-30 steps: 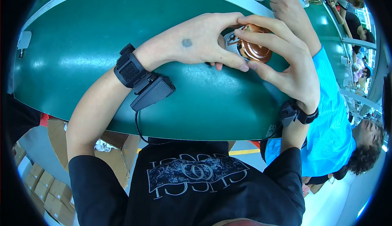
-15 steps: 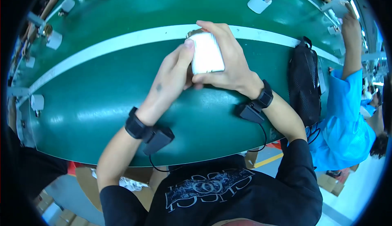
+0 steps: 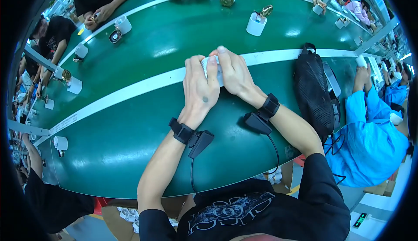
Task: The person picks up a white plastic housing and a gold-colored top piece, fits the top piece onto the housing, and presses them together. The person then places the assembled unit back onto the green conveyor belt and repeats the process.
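Both hands are wrapped around a small white plastic housing (image 3: 220, 79) above the green work surface, close to the white strip. My left hand (image 3: 199, 84) covers its left side, thumb lying along the front. From the right, my right hand (image 3: 235, 73) presses on it with fingers together and the thumb near the top. Most of the housing is hidden by the hands, so any part inside it cannot be made out. Each wrist wears a black strap with a small black box and a cable.
Beyond the white strip (image 3: 161, 80), an upright white housing with a gold part (image 3: 257, 24) stands on the green surface (image 3: 117, 162). Several similar units lie farther left and back. A black mesh bag (image 3: 314, 93) is at my right, beside a person in blue (image 3: 370, 145). Other people sit around.
The white housing's face was plainly visible before; now the hands cover most of it. My left hand has turned and closed over its left side. The view has shifted, showing more of the far side.
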The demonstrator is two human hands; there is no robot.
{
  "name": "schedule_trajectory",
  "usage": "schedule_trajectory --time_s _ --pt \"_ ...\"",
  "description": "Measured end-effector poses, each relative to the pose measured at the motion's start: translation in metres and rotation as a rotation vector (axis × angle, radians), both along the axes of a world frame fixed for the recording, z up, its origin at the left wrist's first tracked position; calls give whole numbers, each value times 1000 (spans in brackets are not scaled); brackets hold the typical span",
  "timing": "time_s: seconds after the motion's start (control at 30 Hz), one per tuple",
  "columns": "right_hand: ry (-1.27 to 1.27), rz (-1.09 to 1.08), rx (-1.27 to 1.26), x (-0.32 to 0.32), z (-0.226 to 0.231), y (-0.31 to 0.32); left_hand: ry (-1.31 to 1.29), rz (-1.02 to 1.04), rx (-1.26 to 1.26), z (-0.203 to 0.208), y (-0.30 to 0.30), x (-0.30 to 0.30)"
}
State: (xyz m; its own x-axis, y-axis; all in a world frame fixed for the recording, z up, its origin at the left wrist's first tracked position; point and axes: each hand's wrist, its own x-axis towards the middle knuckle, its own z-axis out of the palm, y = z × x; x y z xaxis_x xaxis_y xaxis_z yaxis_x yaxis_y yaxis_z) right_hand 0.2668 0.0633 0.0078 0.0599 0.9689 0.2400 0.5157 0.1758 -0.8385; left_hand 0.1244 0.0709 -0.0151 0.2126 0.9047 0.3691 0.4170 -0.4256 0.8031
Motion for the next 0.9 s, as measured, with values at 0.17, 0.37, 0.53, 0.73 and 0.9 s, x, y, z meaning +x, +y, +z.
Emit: schedule_trajectory --time_s 0.17,0.37,0.53,0.73,0.9 --pt "-47 -19 67 5 8 -5 -46 3 101 4 5 7" --pt "20 -10 270 16 -4 8 -243 -257 -207 6 27 -7" --pt "-407 -436 20 86 64 24 -120 14 101 31 54 -31" --pt "-731 -633 -58 137 21 39 354 316 586 2 110 -117" --pt "-827 -655 -31 149 8 38 422 189 512 11 79 -114"
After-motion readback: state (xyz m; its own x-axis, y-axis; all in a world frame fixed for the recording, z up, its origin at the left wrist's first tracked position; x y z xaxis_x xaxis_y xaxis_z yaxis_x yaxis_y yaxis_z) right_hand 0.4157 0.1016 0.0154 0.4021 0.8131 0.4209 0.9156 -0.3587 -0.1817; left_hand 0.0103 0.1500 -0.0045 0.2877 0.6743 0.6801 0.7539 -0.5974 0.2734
